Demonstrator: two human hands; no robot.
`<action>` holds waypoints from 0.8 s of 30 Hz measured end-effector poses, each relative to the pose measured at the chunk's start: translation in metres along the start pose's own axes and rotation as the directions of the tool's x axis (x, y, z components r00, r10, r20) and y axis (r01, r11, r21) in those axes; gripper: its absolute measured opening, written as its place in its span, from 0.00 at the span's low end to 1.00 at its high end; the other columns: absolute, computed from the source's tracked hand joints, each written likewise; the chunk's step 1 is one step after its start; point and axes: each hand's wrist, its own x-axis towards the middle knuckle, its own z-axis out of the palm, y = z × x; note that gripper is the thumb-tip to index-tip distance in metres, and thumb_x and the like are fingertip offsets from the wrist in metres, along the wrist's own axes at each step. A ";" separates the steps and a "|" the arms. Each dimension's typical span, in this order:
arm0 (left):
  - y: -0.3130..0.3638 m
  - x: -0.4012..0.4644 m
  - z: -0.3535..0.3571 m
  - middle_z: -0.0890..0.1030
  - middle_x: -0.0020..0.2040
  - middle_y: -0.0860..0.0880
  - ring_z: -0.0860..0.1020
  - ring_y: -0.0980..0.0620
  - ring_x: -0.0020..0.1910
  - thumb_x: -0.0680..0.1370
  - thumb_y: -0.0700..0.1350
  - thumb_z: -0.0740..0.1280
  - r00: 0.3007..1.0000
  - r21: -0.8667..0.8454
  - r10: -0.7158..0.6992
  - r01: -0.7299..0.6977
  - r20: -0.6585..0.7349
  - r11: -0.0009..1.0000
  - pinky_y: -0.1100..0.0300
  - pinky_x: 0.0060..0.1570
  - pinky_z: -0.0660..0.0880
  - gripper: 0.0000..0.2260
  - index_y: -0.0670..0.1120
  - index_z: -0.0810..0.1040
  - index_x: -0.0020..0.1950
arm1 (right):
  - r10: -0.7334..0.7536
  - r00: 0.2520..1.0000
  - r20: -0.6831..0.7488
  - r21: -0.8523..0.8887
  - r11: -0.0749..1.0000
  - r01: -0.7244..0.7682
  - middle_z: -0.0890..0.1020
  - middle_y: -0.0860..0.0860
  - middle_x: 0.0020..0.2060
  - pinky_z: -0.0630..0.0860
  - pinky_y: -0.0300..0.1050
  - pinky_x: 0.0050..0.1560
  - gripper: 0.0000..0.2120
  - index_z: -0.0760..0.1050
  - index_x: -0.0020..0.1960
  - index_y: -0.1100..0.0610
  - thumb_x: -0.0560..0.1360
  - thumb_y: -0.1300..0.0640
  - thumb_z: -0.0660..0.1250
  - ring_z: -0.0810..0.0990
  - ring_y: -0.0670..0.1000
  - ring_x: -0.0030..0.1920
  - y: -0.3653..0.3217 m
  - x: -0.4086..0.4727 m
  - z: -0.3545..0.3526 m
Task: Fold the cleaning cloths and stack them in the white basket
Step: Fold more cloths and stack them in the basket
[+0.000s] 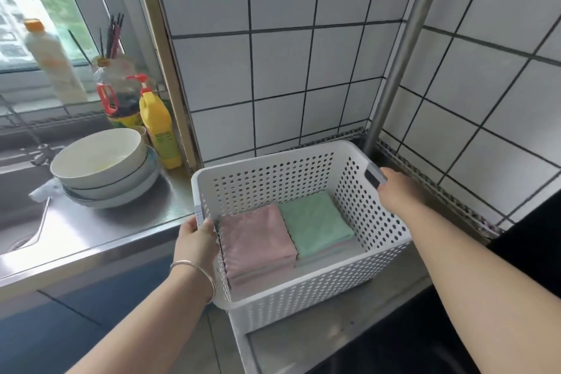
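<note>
In the white basket (303, 288), two cloth stacks (258, 240).

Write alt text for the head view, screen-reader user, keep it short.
A person grips a white basket by its two end handles, left hand and right hand, on a steel counter. Inside lie a folded pink cloth stack and, beside it, a stack with a green cloth on top. Stacked bowls stand to the left, before a tiled wall.

The white basket (291, 291) is open from above at frame centre, bounded by the tiled wall (273, 70) behind, the steel pole (403, 48) upper right, and stacked bowls (104, 170) left.
</note>
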 end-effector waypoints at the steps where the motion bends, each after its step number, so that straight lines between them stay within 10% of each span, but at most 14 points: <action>1: 0.000 0.000 0.001 0.70 0.34 0.49 0.66 0.52 0.30 0.80 0.42 0.60 1.000 -0.005 0.000 0.000 0.003 1.000 0.60 0.33 0.64 0.10 0.44 0.72 0.60 | 0.005 1.000 -0.009 -0.005 1.000 -0.005 0.78 0.56 0.48 0.60 0.39 0.26 0.15 0.70 0.61 0.53 0.78 0.63 0.52 0.71 0.53 0.33 0.001 0.000 0.000; 3: -0.002 0.002 0.003 0.69 0.33 0.49 0.65 0.52 0.29 0.80 0.42 0.59 1.000 -0.024 -0.008 0.008 0.007 1.000 0.60 0.32 0.63 0.12 0.42 0.71 0.62 | 0.000 1.000 -0.006 -0.033 0.999 0.000 0.77 0.57 0.54 0.67 0.42 0.31 0.19 0.67 0.67 0.52 0.78 0.62 0.53 0.74 0.56 0.41 0.000 -0.003 0.000; 6: -0.004 0.007 0.003 0.68 0.33 0.49 0.65 0.52 0.29 0.80 0.42 0.59 1.000 -0.025 -0.015 0.015 0.007 1.000 0.60 0.31 0.63 0.13 0.41 0.71 0.64 | -0.186 0.980 -0.074 -0.210 0.963 0.167 0.64 0.55 0.71 0.66 0.52 0.65 0.26 0.54 0.76 0.53 0.79 0.54 0.56 0.64 0.58 0.68 -0.010 -0.017 -0.005; 9: -0.008 0.006 0.004 0.69 0.33 0.49 0.66 0.51 0.30 0.79 0.43 0.60 1.000 -0.018 -0.014 0.015 0.017 1.000 0.60 0.32 0.64 0.12 0.42 0.72 0.62 | -0.725 0.636 -0.266 -0.165 0.684 0.710 0.67 0.53 0.71 0.62 0.55 0.69 0.28 0.60 0.73 0.53 0.76 0.44 0.57 0.65 0.55 0.69 -0.026 -0.057 -0.009; 12: -0.006 0.006 0.010 0.74 0.37 0.45 0.70 0.49 0.33 0.78 0.45 0.61 1.000 -0.015 -0.008 0.008 0.004 1.000 0.54 0.42 0.69 0.14 0.43 0.73 0.61 | -0.918 0.356 -0.172 -0.122 0.379 0.917 0.71 0.52 0.67 0.62 0.51 0.68 0.26 0.63 0.69 0.51 0.75 0.40 0.53 0.68 0.53 0.67 -0.021 -0.107 0.002; 17: -0.023 0.040 0.022 0.73 0.62 0.34 0.73 0.31 0.60 0.66 0.53 0.63 1.000 0.007 -0.018 0.018 -0.004 1.000 0.37 0.62 0.67 0.26 0.47 0.72 0.63 | -0.903 0.423 -0.076 -0.126 0.429 0.894 0.68 0.49 0.70 0.58 0.54 0.70 0.28 0.63 0.71 0.49 0.76 0.37 0.52 0.64 0.51 0.71 0.015 -0.139 0.032; 20: -0.006 0.025 0.033 0.78 0.51 0.33 0.76 0.37 0.41 0.73 0.47 0.61 1.000 0.023 0.015 -0.015 -0.012 1.000 0.48 0.48 0.74 0.18 0.45 0.73 0.62 | -0.863 0.506 -0.016 -0.181 0.500 0.847 0.63 0.48 0.73 0.51 0.54 0.73 0.30 0.59 0.74 0.48 0.76 0.36 0.51 0.59 0.50 0.74 0.030 -0.139 0.038; 24: 0.001 0.024 0.047 0.78 0.56 0.36 0.75 0.42 0.44 0.75 0.47 0.61 0.999 -0.009 0.010 -0.011 -0.053 1.000 0.42 0.59 0.71 0.16 0.48 0.73 0.62 | -0.805 0.592 0.039 -0.227 0.570 0.790 0.52 0.49 0.76 0.47 0.54 0.71 0.34 0.48 0.77 0.50 0.76 0.36 0.52 0.48 0.51 0.76 0.034 -0.132 0.043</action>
